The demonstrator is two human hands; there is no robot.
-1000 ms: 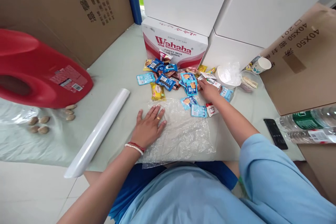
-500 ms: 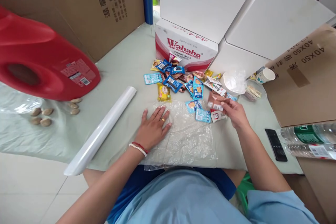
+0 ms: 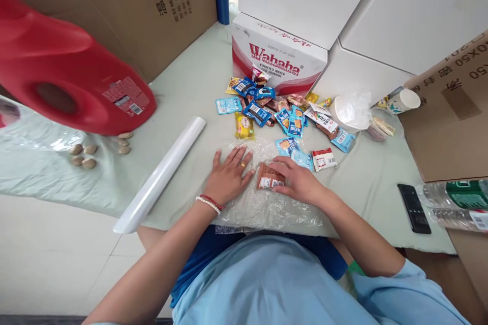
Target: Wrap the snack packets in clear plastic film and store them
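Note:
A clear plastic bag lies flat and wrinkled before me. Spread flat across its left part is my left hand, with a ring and a red and white bracelet; it holds nothing. On the bag rests a brown snack packet with a white label. My right hand is over the packet's right edge, thumb and fingers apart, its fingertips at the packet. Just beyond are light-blue packets, a red and white packet and a yellow packet. Blue packets lie in the pile behind.
A white roll lies left of my left hand. Farther left stand a large red jug and several brown stone-like pieces. A Wahaha carton backs the pile. At right are a white bowl, a paper cup, a phone and bottles.
My right hand has carried the brown packet leftward and toward me, from beside the pile down onto the plastic bag. Its fingers have parted. My left hand stays flat on the bag.

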